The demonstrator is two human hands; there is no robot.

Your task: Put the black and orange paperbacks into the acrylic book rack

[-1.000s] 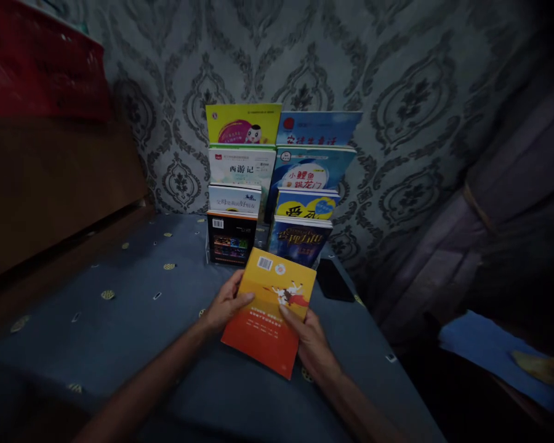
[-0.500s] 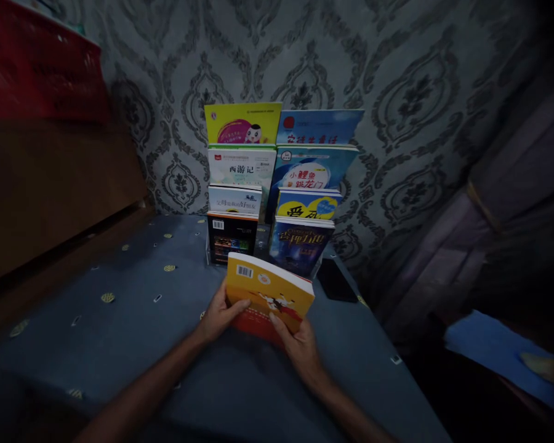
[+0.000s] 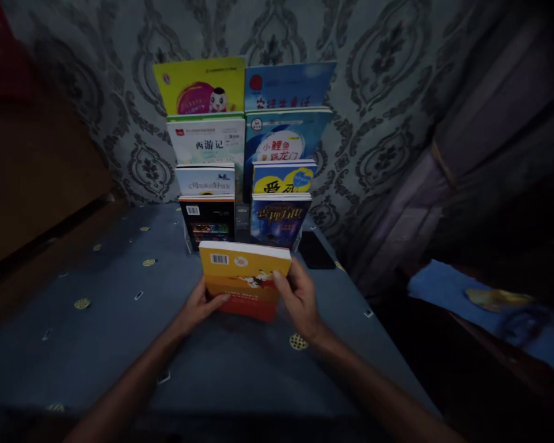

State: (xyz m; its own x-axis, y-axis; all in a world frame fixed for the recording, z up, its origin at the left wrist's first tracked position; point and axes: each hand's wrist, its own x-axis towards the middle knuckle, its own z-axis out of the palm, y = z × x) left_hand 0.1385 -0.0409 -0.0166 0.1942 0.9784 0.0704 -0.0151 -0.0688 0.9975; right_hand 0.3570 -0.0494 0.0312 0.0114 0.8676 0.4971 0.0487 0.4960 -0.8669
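Note:
An orange and yellow book (image 3: 244, 277) with a barcode on its cover is held in both hands, tilted up just above the table. My left hand (image 3: 197, 307) grips its left edge with the thumb on the cover. My right hand (image 3: 300, 300) clasps its right edge. The book hangs right in front of a tiered display stand (image 3: 242, 215) filled with two columns of books. Nearest to it are a black book (image 3: 207, 220) and a dark blue book (image 3: 279, 218) in the stand's front row.
The table is covered with a blue-grey cloth (image 3: 96, 307) with small gold motifs. A dark phone (image 3: 316, 249) lies right of the stand. A patterned wall stands behind. A curtain hangs at the right, and a blue cloth (image 3: 466, 301) lies lower right. Wooden furniture is at left.
The book has been lifted from nearly flat to tilted up and brought closer to the stand's front. My right hand shifted from the book's lower edge to its right side.

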